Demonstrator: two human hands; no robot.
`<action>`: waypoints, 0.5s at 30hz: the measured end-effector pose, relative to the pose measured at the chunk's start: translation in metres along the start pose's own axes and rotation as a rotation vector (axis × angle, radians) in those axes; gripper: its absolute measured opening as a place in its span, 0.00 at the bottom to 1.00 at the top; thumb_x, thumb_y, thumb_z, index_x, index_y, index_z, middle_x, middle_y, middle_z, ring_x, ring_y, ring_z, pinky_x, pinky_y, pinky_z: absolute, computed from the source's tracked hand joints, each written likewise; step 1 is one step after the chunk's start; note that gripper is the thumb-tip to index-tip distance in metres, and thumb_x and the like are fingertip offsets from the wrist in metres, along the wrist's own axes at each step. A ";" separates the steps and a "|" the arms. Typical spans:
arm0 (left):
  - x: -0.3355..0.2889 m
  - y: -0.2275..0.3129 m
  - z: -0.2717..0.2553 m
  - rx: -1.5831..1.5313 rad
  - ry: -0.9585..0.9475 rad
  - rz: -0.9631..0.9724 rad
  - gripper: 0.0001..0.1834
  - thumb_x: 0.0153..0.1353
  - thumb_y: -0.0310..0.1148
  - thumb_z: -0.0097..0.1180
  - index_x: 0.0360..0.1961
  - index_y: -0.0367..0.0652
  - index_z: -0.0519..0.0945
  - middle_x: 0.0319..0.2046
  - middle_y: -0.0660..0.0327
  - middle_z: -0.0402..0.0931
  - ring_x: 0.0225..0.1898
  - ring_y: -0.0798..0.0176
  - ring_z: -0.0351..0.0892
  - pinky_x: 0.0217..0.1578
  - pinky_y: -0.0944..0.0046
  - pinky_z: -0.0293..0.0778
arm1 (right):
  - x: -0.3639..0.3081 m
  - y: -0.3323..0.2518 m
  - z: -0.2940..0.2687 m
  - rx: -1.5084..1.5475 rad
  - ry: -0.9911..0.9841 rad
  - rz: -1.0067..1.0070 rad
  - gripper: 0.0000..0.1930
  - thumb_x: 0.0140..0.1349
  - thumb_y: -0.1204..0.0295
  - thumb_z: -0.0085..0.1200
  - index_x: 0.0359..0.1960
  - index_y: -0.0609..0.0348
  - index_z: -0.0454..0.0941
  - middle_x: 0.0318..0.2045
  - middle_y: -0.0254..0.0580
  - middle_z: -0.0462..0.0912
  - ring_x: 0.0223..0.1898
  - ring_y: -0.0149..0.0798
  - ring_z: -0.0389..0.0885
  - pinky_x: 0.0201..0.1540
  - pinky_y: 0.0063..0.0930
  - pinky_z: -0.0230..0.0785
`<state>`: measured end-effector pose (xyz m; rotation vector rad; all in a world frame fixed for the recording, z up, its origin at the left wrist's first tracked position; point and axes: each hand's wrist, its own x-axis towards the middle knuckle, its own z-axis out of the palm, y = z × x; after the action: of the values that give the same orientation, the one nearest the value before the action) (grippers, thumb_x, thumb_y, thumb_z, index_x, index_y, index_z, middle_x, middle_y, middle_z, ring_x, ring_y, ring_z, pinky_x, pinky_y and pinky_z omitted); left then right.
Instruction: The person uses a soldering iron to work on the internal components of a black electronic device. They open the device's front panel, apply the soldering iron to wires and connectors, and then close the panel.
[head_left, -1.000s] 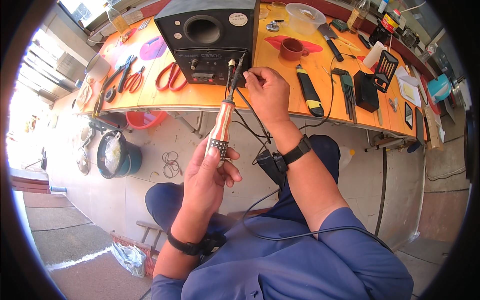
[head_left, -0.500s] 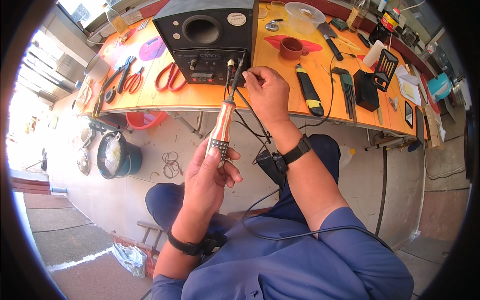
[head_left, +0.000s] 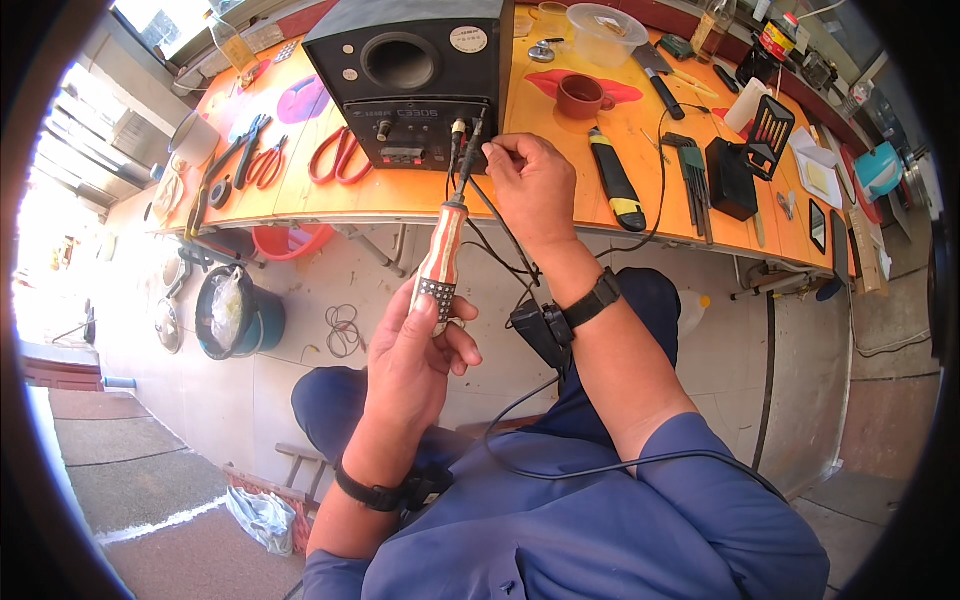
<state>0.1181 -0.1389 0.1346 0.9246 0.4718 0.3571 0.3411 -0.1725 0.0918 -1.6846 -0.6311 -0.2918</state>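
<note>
A black speaker stands at the table's front edge with its control panel towards me. My left hand is closed round the lower end of a screwdriver, its handle striped red and cream with a dark dotted patch. The screwdriver's shaft slants up to the panel's right side, beside a plugged-in cable; where its tip sits is too small to tell. My right hand is just right of the shaft, thumb and forefinger pinched together at the panel's lower right corner. Anything between those fingertips is hidden.
Red-handled scissors and pliers lie left of the speaker. To the right are a brown cup, a yellow-black utility knife, hex keys and a black box. Black cables hang below the table edge.
The speaker and the screwdriver have shifted very slightly to the left. Both hands keep nearly the same pose and grip.
</note>
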 end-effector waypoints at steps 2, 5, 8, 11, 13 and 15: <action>0.000 0.000 0.000 -0.001 -0.001 -0.002 0.23 0.77 0.41 0.45 0.64 0.36 0.69 0.42 0.53 0.79 0.25 0.65 0.81 0.22 0.74 0.71 | 0.000 0.000 0.000 0.001 -0.001 0.001 0.05 0.59 0.72 0.64 0.30 0.60 0.83 0.27 0.44 0.83 0.29 0.46 0.82 0.35 0.36 0.74; 0.001 0.000 0.000 -0.001 0.001 -0.005 0.23 0.77 0.41 0.45 0.63 0.36 0.69 0.41 0.53 0.79 0.25 0.65 0.81 0.21 0.74 0.71 | 0.000 -0.001 0.000 0.008 -0.003 0.003 0.05 0.59 0.72 0.64 0.30 0.60 0.82 0.27 0.44 0.83 0.29 0.46 0.82 0.35 0.37 0.74; 0.001 0.000 0.001 0.003 0.003 -0.004 0.23 0.77 0.42 0.45 0.63 0.36 0.69 0.41 0.53 0.79 0.25 0.65 0.81 0.21 0.74 0.71 | 0.000 -0.001 -0.001 0.002 -0.004 -0.006 0.05 0.59 0.72 0.64 0.30 0.60 0.82 0.28 0.44 0.83 0.29 0.47 0.82 0.35 0.37 0.74; 0.001 0.000 0.001 0.004 0.004 -0.005 0.23 0.77 0.42 0.45 0.63 0.36 0.69 0.41 0.53 0.79 0.25 0.65 0.81 0.21 0.74 0.71 | 0.000 -0.001 -0.001 -0.003 -0.004 -0.012 0.05 0.59 0.72 0.64 0.30 0.60 0.82 0.28 0.44 0.84 0.29 0.47 0.82 0.35 0.37 0.74; 0.001 -0.001 0.001 0.001 0.006 -0.005 0.23 0.77 0.41 0.45 0.63 0.36 0.69 0.41 0.53 0.80 0.25 0.65 0.81 0.21 0.74 0.71 | 0.000 -0.001 -0.001 0.000 -0.001 -0.014 0.05 0.59 0.72 0.64 0.30 0.59 0.82 0.28 0.44 0.84 0.29 0.47 0.82 0.35 0.37 0.74; 0.001 -0.001 0.001 -0.003 0.003 -0.004 0.23 0.77 0.41 0.45 0.63 0.36 0.69 0.41 0.53 0.80 0.25 0.65 0.81 0.21 0.74 0.71 | 0.000 -0.001 -0.001 -0.004 0.003 -0.012 0.05 0.59 0.72 0.64 0.30 0.59 0.82 0.28 0.44 0.84 0.29 0.47 0.82 0.35 0.37 0.74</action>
<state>0.1195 -0.1397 0.1342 0.9199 0.4761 0.3553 0.3405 -0.1731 0.0925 -1.6844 -0.6387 -0.3048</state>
